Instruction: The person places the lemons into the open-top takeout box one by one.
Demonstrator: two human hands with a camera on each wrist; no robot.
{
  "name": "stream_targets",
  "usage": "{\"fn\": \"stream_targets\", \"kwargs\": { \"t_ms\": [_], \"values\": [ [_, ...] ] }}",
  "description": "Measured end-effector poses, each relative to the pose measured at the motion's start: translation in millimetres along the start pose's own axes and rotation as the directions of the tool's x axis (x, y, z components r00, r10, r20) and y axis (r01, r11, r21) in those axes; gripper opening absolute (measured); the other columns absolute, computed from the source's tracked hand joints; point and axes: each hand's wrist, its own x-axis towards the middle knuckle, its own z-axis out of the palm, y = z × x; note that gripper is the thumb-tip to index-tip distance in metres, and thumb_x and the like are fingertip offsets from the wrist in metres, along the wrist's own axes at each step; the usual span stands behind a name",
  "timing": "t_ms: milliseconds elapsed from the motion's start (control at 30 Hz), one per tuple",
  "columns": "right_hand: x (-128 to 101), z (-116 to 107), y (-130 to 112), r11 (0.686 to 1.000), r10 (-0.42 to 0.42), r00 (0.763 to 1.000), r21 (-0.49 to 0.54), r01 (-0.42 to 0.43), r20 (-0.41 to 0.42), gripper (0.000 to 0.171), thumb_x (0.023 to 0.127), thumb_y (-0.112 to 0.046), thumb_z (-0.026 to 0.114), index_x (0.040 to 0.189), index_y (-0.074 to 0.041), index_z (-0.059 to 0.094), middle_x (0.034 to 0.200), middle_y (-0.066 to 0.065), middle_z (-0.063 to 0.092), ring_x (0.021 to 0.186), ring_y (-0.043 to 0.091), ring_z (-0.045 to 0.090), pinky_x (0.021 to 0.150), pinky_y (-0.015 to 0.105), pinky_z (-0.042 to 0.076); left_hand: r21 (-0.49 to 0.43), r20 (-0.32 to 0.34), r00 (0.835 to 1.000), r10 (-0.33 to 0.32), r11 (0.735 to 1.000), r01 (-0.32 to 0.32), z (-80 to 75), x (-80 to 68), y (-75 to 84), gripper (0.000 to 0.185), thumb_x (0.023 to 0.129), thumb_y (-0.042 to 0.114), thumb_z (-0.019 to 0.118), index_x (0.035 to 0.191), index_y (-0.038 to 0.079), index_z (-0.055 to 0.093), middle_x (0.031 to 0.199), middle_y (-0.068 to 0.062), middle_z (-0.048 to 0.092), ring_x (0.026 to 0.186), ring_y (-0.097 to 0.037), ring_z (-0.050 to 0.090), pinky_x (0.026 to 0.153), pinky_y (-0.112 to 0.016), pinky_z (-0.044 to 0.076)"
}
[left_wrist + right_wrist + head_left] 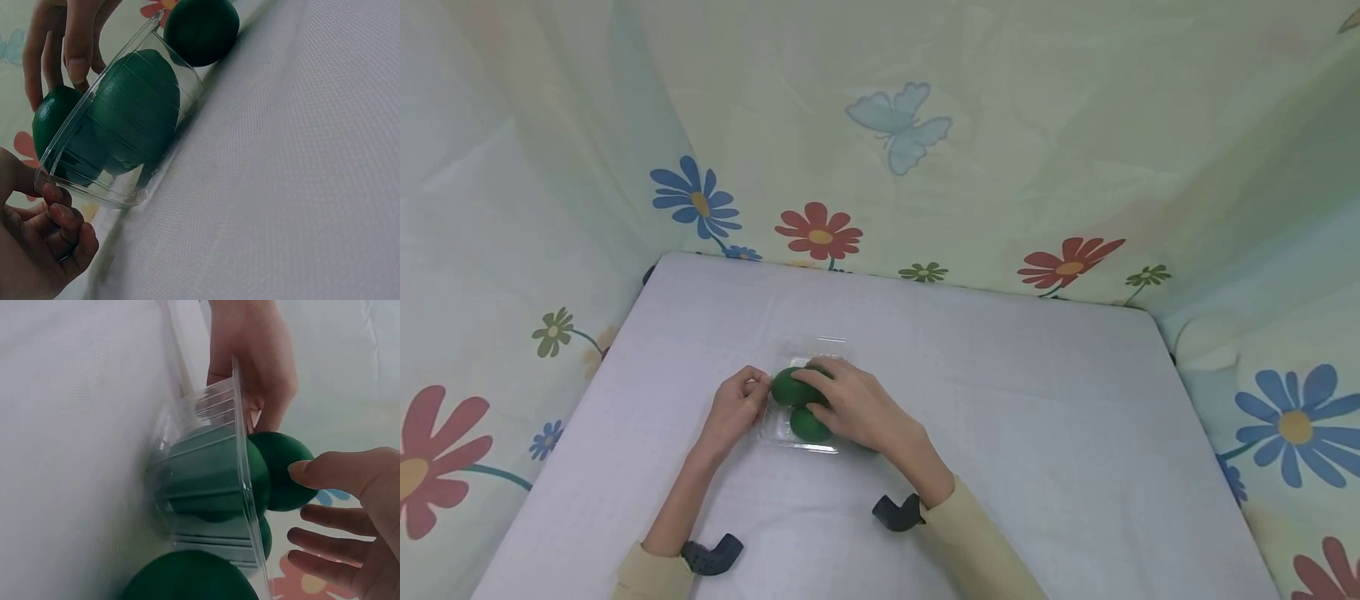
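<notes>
A clear plastic box (801, 446) stands on the table with smooth dark green oval fruit in it. My left hand (739, 406) pinches the box's left rim between thumb and fingertips, as the left wrist view shows. Over the box is my right hand (857, 406), its thumb and a fingertip on the upper left green fruit (786, 387). In the right wrist view its other fingers are fairly straight and spread. A lower green fruit (810, 425) sits near the thumb; another green fruit (267, 536) shows partly behind the box wall.
Outside the box, on its right side, lies one more green fruit (190, 578), mostly hidden by my right hand in the head view. A white cloth covers the table (1037, 433). A flower-printed curtain (977, 192) hangs around the back and sides.
</notes>
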Motion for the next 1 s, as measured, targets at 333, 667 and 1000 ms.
{"fn": "stream_targets", "kwargs": {
  "t_ms": [333, 667, 1000],
  "values": [
    [-36.7, -13.0, 7.6, 1.000, -0.007, 0.992, 0.021, 0.010, -0.125, 0.043, 0.089, -0.014, 0.082, 0.129, -0.014, 0.067, 0.129, 0.010, 0.066, 0.113, 0.022, 0.067, 0.087, 0.032, 0.059, 0.005, 0.000, 1.000, -0.013, 1.000, 0.013, -0.6, 0.0, -0.7, 0.021, 0.107, 0.020, 0.052, 0.109, 0.000, 0.059, 0.062, 0.003, 0.052, 0.057, -0.014, 0.046, 0.054, -0.024, 0.039],
    [-73.2, -18.6, 20.4, 0.999, 0.041, 0.988, -0.003, -0.042, -0.147, 0.050, 0.084, -0.017, 0.087, 0.129, -0.014, 0.067, 0.129, 0.012, 0.067, 0.115, 0.025, 0.067, 0.084, 0.035, 0.060, 0.016, 0.001, 1.000, -0.020, 1.000, 0.020, -2.5, -0.3, 0.3, 0.022, 0.107, 0.021, 0.053, 0.110, 0.000, 0.060, 0.063, 0.003, 0.053, 0.058, -0.014, 0.046, 0.055, -0.024, 0.040],
    [-92.8, -5.6, 27.3, 0.991, 0.121, 0.990, 0.068, -0.116, -0.071, 0.063, 0.079, -0.031, 0.091, 0.134, -0.014, 0.064, 0.135, 0.013, 0.063, 0.118, 0.027, 0.066, 0.089, 0.038, 0.059, 0.029, 0.004, 1.000, 0.001, 1.000, -0.001, -1.1, -1.7, 1.8, 0.022, 0.106, 0.021, 0.053, 0.109, 0.000, 0.060, 0.062, 0.003, 0.052, 0.059, -0.013, 0.047, 0.056, -0.023, 0.041]
  ]
}}
